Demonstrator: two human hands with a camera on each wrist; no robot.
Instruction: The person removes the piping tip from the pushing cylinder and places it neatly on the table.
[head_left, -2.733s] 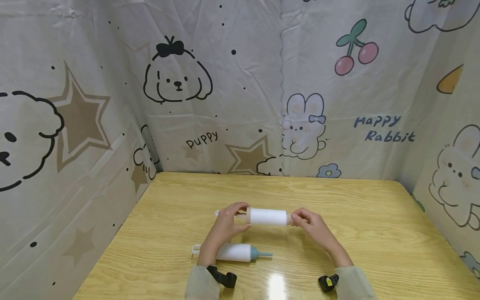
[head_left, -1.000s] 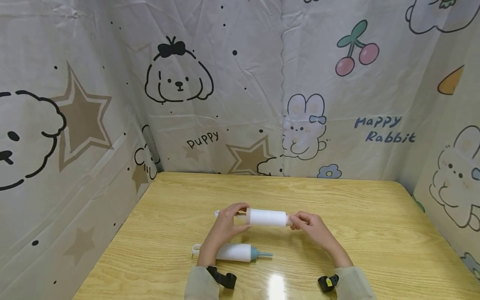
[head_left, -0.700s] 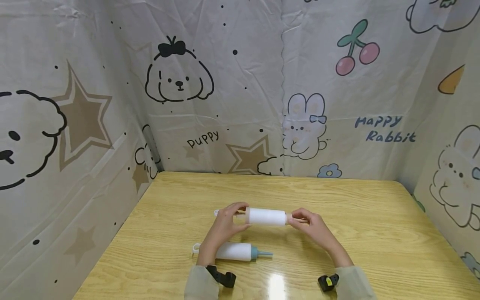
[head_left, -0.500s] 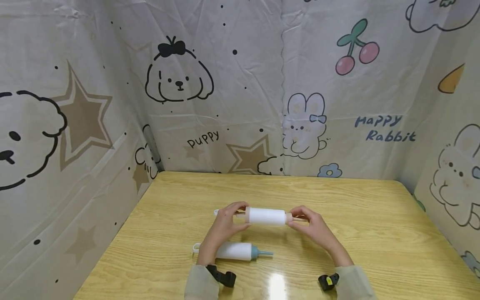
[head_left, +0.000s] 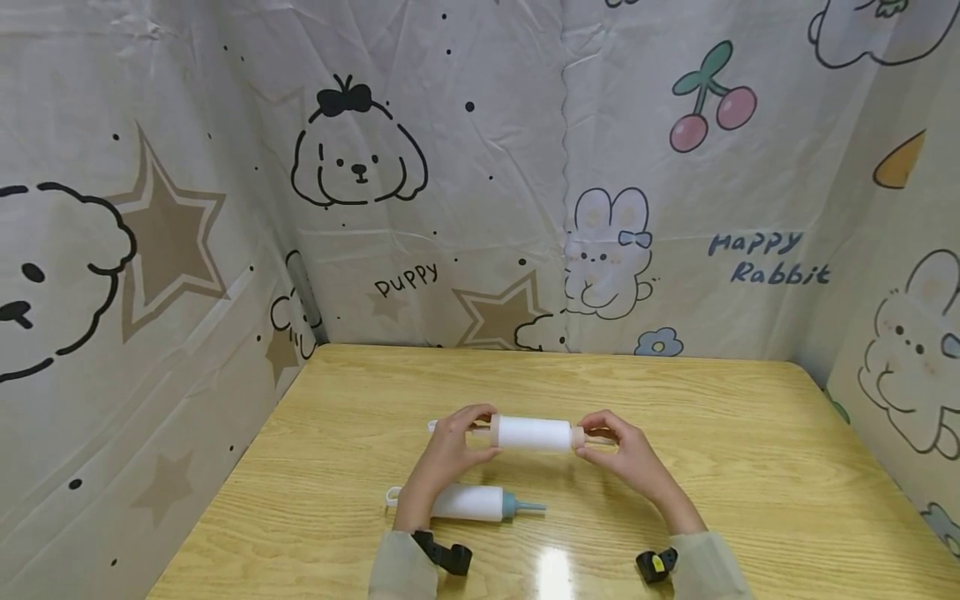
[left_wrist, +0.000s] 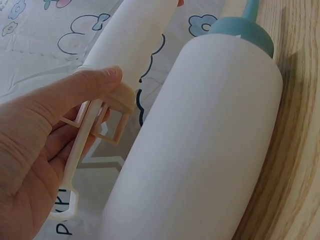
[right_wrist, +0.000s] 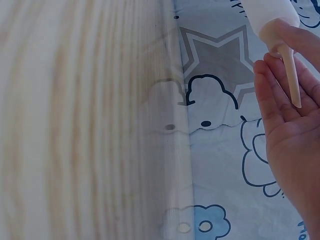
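A white piping syringe (head_left: pixel 534 433) with beige end pieces lies sideways between both hands, over the table. My left hand (head_left: pixel 448 450) grips its left end, thumb on the beige collar beside the finger loops (left_wrist: pixel 119 132). The plunger's pale loop handle (left_wrist: pixel 73 205) sticks out past the palm in the left wrist view. On the right, my right hand (head_left: pixel 628 460) pinches the beige cap (right_wrist: pixel 271 36) between thumb and fingertips. The thin beige nozzle (right_wrist: pixel 291 80) points into that palm.
A second white syringe (head_left: pixel 474 503) with a blue-green cap and nozzle lies nearer on the wooden table (head_left: pixel 315 467), partly behind the left forearm. A patterned cloth (head_left: pixel 465 150) hangs along the table's back and sides.
The right fingers have shifted and spread from around the nozzle to the cap's rim, so the thin nozzle now shows. The left hand keeps its grip; the second syringe stays put.
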